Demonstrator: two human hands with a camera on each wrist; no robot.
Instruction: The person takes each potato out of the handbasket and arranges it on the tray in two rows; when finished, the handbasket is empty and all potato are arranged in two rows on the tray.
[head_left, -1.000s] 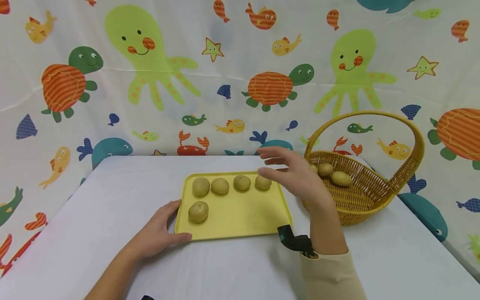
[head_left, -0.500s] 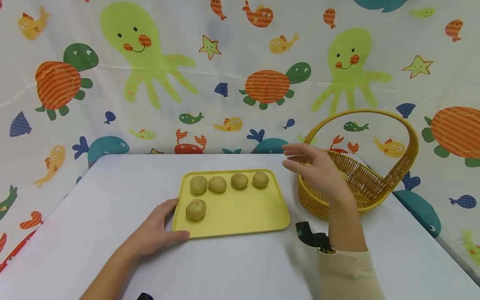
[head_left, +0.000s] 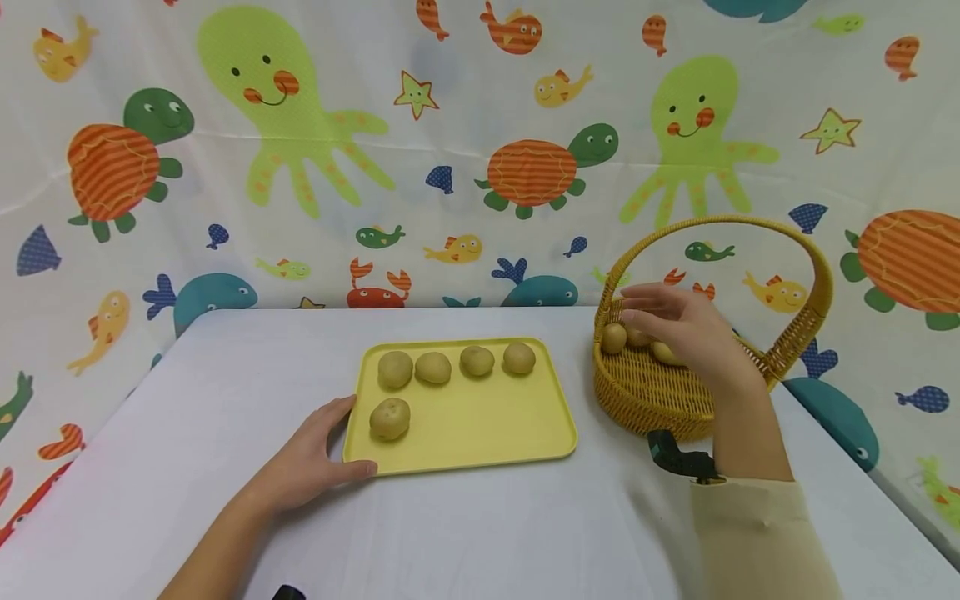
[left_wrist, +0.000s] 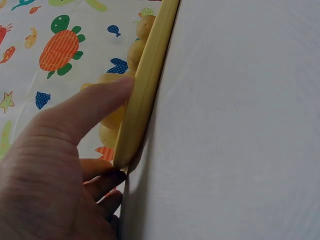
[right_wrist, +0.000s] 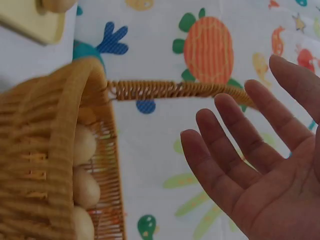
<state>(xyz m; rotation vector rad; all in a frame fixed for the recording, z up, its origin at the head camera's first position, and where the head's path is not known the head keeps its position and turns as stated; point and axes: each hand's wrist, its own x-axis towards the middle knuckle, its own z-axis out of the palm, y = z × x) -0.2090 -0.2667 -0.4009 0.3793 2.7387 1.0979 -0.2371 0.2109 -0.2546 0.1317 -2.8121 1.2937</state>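
My left hand (head_left: 311,458) holds the near left corner of a yellow tray (head_left: 480,421). In the left wrist view its thumb lies on the tray's rim, with the fingers round the corner. Several potatoes form a row along the tray's back edge, and one potato (head_left: 390,418) sits nearer the front left. Over the wicker basket (head_left: 648,400) hovers my right hand (head_left: 693,333), its fingers spread and loosely bent, the palm bare in the right wrist view. Three potatoes show inside the basket, one potato (head_left: 613,338) at its left wall; the hand partly covers the others.
The basket's tall arched handle (head_left: 821,287) rises over the right hand's area. A white cloth covers the table (head_left: 465,533). Behind it hangs a curtain (head_left: 442,250) printed with sea animals.
My right hand has moved right, from above the tray's back right potato to over the basket, holding nothing. The left hand stays at the tray's corner. The view has shifted slightly.
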